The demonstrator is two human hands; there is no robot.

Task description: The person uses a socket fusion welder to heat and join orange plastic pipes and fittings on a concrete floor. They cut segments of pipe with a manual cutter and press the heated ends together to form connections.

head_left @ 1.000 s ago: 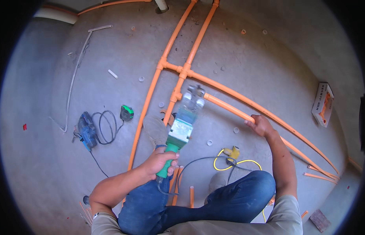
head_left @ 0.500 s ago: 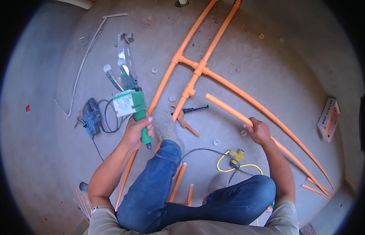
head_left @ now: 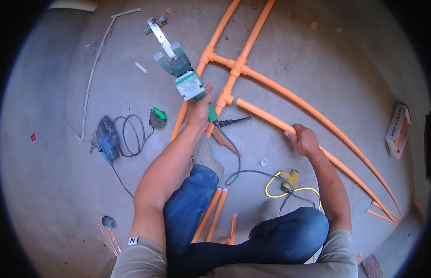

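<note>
Our left hand [head_left: 200, 109] is wrapped around the tool [head_left: 189, 85]; our right hand [head_left: 305, 141] clasps the pipe [head_left: 266, 117], whose end sits just beside the tee [head_left: 226, 99], apart from it.

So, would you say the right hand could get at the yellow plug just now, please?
Probably not while the right hand is holding the orange pipe; otherwise, nothing seems to block its way down to the yellow plug.

Here's the head-worn fisheye, peering steeply down, close over blue denim knees [head_left: 294, 231], across grey concrete floor [head_left: 132, 92].
</note>
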